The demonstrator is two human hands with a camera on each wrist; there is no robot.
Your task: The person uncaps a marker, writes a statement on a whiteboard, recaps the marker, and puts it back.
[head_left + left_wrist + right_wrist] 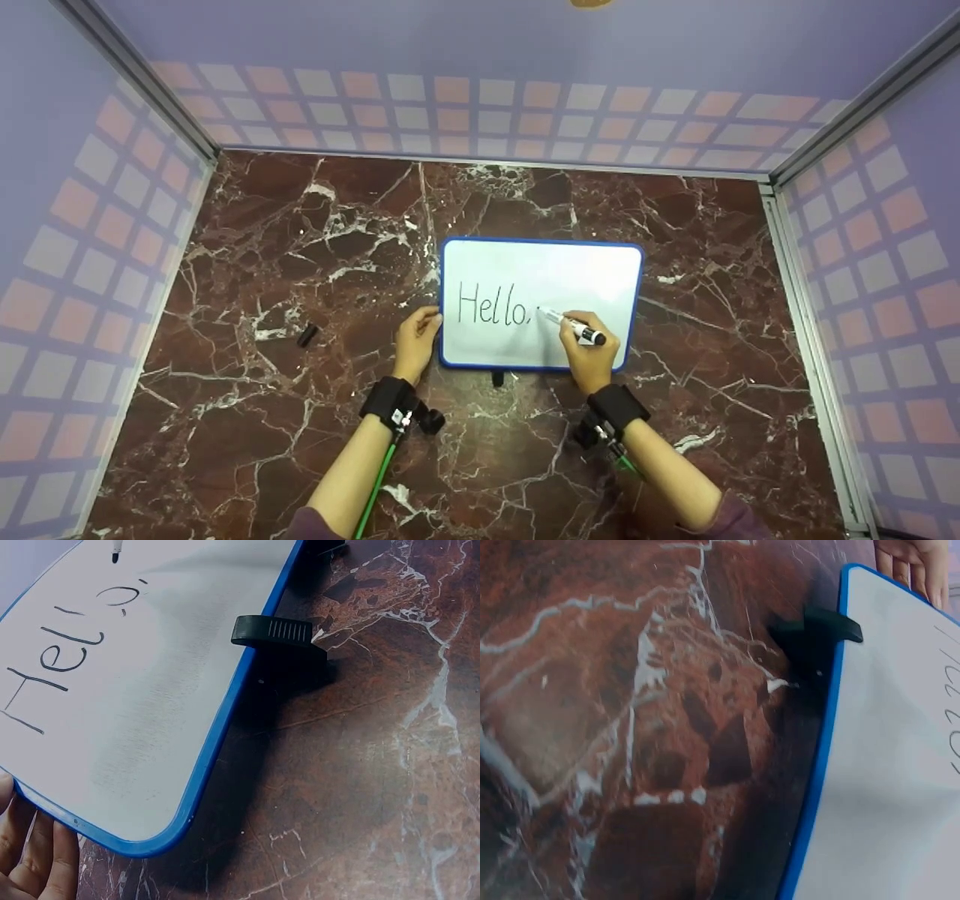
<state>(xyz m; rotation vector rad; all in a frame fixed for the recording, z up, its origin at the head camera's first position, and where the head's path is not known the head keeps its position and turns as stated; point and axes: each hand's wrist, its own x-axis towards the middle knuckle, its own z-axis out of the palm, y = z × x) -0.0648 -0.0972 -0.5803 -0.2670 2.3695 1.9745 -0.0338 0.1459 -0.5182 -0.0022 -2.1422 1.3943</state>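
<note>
A whiteboard (570, 270) with a blue frame bears the handwritten word "Hello" and a comma in black. My right hand (591, 349) pinches a white marker (576, 327) with a black end, its tip close over the board just right of the comma. That dark tip (115, 556) also shows at the top of the left wrist view. At the board's left edge, my left hand (417, 341) grips the frame, the thumb at the rim and the fingers (37, 859) at its outer side. The right hand is out of frame in its own wrist view.
A black clip (271, 631) sits over the board's lower edge. Left of the board, a small black cap (307, 334) lies on the dark red marbled table (262, 435). Lilac panels with pink and white squares (450, 116) wall in the table at the back and both sides.
</note>
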